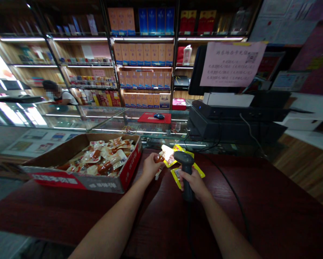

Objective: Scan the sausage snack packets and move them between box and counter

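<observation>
My right hand [192, 181] is wrapped round the handle of a black barcode scanner [187, 162], its head turned toward the left. In my left hand [151, 167] is a vacuum-packed snack [159, 158] with brown contents; bright light falls on the pale packaging in front of the scanner. Yellow-edged packets [199, 169] lie on the dark red table behind and under the scanner, partly hidden by it. Left of my left hand stands an open cardboard box [131, 165] with many similar brown snack packs [107, 158] inside.
A black cable [231, 187] curves across the table [274, 201] on the right. Behind are a glass counter [115, 122], a mouse [159, 116] on a red mat, and a monitor [198, 72] with a paper notice. A masked person [66, 98] is at the far left, by stocked shelves.
</observation>
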### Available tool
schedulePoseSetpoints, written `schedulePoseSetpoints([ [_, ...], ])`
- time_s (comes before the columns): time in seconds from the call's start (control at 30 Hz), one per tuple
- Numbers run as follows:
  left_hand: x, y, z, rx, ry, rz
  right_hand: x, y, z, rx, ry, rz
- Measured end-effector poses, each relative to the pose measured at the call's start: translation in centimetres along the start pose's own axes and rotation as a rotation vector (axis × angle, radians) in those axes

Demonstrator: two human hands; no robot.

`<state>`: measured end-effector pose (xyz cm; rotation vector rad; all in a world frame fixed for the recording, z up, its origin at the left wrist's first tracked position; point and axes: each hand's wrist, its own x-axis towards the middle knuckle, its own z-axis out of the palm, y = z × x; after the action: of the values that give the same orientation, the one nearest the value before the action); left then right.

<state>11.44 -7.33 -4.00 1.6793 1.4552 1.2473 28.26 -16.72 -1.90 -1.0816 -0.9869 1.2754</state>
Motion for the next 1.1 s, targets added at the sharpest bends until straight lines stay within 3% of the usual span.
schedulePoseSetpoints([
  [0.43, 0.2, -0.5, 0.0, 0.065, 0.000, 0.001, 0.0, -0.1, 0.2, 0.021, 0.004, 0.013],
  [0.6, -0.1, 1.7, -1.2, 0.146, 0.038, 0.022, -0.3, -0.5, 1.4, 0.076, -0.015, 0.049],
  [0.7, 0.0, 4.2, -3.6, 0.262, 0.101, 0.063, -0.6, -1.2, 2.8, 0.102, -0.062, 0.053],
  [0.83, 0.5, 6.6, -8.4, 0.414, 0.211, 0.070, -0.8, -2.3, 5.3, 0.113, -0.135, 0.055],
  [0.97, 0.9, 6.5, -13.1, 0.550, 0.327, -0.012, -0.5, -2.7, 8.3, 0.122, -0.208, 0.049],
  [1.1, 0.8, 5.4, -16.2, 0.710, 0.396, -0.141, -0.3, -2.8, 11.1, 0.113, -0.266, 0.087],
])
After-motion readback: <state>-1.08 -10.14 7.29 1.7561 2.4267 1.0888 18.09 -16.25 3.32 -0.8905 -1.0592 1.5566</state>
